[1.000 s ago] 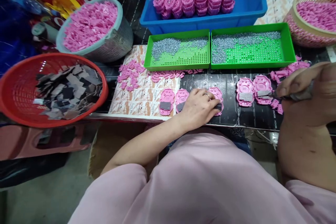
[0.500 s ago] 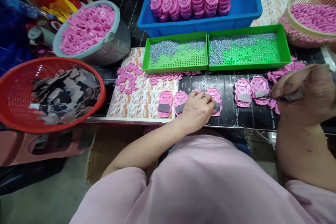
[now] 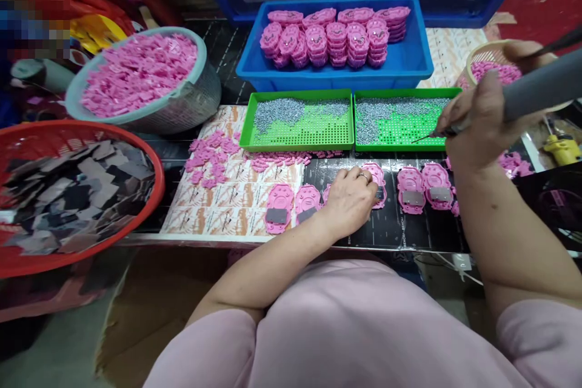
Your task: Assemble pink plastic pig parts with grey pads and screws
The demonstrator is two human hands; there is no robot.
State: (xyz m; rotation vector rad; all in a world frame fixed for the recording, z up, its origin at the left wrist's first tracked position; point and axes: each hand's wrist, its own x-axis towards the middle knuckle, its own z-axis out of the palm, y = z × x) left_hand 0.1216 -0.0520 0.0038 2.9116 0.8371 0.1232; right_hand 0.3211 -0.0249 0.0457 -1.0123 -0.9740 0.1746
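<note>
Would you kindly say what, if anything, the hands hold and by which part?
The right hand grips a grey driver by its front end, near the bit. The left hand lies over pink casings; hold unclear.

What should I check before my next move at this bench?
1. Right hand gripping the grey tool: ok.
2. Tool tip over a pink case: not ok, it's at the right green tray.
3. Metal piece on the tip: cannot tell, too small.
4. Grey plates on the right-hand pair of pink cases: ok.
5. Plate on the case mostly under the left hand: cannot tell, covered.
</note>
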